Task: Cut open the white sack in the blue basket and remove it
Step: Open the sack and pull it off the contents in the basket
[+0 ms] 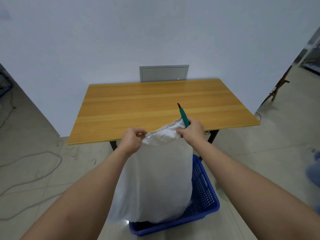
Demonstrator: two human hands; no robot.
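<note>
One blue basket (pixel 204 196) on the floor, one white sack (pixel 155 179) standing in it and hiding its left side. Left hand (pixel 132 140) pinches the sack's stitched top edge; right hand (pixel 192 130) grips the other corner plus one green-handled cutter (pixel 183 116). Beyond, one wooden bench (pixel 138 104).

Two bare forearms seen, no sleeves visible up to the frame edge. No gloves, rings, watch or bands worn on left hand (pixel 132 140) or right hand (pixel 193 130). No markings noted on either arm. Rest of body not seen.
</note>
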